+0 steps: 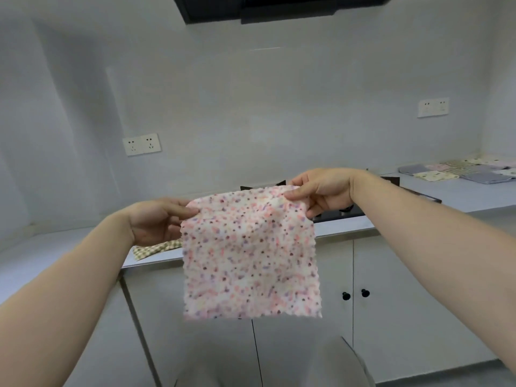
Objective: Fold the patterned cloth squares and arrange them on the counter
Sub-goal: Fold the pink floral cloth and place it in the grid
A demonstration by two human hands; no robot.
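Pink-speckled fabric is pinched at both top corners: your left hand [156, 222] nips the left corner of the floral cloth square [251, 261] between thumb and forefinger, and your right hand [321, 191] nips the right one. The square hangs flat below both hands, just nearer to you than the counter [460, 196] edge, its top edge running left to right. Folding probably means bringing those corners together. A checked cloth [156, 248] lies behind your left hand. The arranged cloths [458, 170] sit far right. No container shows.
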